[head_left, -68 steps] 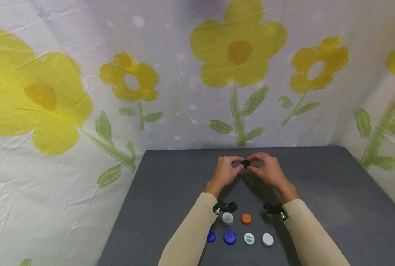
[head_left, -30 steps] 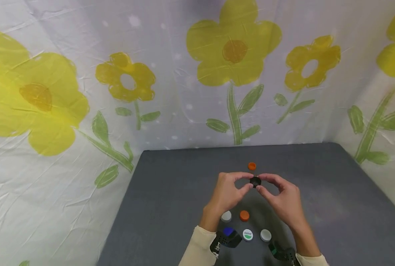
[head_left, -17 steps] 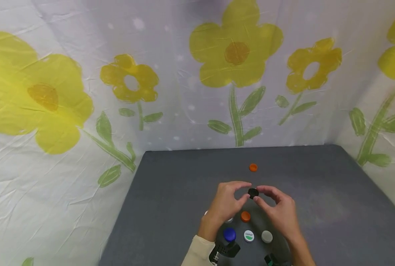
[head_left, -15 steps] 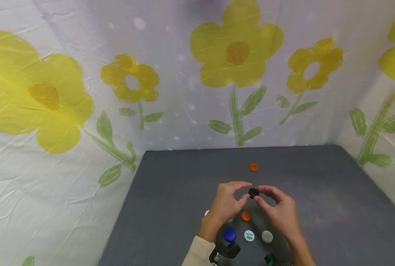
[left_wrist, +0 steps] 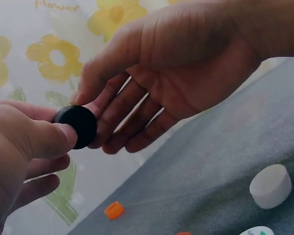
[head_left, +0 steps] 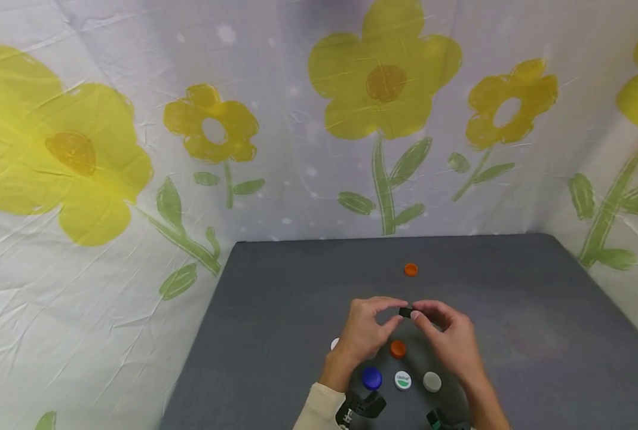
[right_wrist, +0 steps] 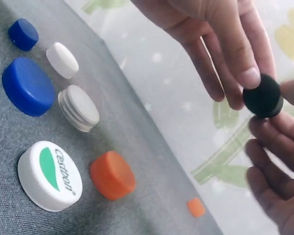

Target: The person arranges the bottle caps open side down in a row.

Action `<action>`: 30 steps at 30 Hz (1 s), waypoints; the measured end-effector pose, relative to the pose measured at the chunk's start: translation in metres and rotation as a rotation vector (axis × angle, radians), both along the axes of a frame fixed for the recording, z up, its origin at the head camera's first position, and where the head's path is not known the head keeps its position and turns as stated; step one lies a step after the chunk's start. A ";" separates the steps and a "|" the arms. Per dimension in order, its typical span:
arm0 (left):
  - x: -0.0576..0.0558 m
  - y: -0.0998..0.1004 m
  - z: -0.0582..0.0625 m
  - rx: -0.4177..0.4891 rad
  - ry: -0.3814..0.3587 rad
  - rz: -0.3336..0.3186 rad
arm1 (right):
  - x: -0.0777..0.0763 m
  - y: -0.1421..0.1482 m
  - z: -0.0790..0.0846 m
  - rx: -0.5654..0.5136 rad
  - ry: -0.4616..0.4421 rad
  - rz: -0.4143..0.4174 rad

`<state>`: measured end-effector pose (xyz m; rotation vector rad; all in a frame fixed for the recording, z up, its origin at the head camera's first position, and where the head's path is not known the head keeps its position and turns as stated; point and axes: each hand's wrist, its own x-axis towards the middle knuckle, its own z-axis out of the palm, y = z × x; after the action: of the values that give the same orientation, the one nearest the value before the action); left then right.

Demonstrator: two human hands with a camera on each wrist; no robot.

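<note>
Above the middle of the table, my left hand and right hand both pinch one small black bottle cap between thumbs and fingers. The left wrist view shows its ridged edge, with my left thumb pressed against the cap. In the right wrist view the black cap lies between my left thumb and the fingertips of my right hand. Near my left forearm on the table are an orange cap, a large blue cap, a printed white cap and a plain white cap.
Another orange cap lies at the back of the grey table. The right wrist view also shows a small blue cap, a white cap and a ridged whitish cap. A flowered curtain surrounds the table.
Both hands have brought the black cap from beside the orange cap at the back toward the nearer caps. Within the last half second they have tipped it from face-on to edge-on.
</note>
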<state>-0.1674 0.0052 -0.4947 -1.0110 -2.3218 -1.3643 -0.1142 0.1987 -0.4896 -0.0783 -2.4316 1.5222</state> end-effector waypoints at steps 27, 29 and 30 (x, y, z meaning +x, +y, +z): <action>0.005 0.000 0.002 0.330 -0.534 -0.062 | 0.000 0.000 -0.011 0.152 0.516 0.028; 0.005 0.002 0.001 0.328 -0.469 -0.075 | 0.001 0.001 -0.010 0.152 0.517 0.018; 0.005 0.003 0.001 0.320 -0.442 -0.081 | 0.001 0.002 -0.009 0.151 0.513 0.016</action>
<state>-0.1628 0.0081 -0.4939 -0.7721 -2.2482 -2.0880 -0.1127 0.2003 -0.4987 0.3223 -2.1191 1.1763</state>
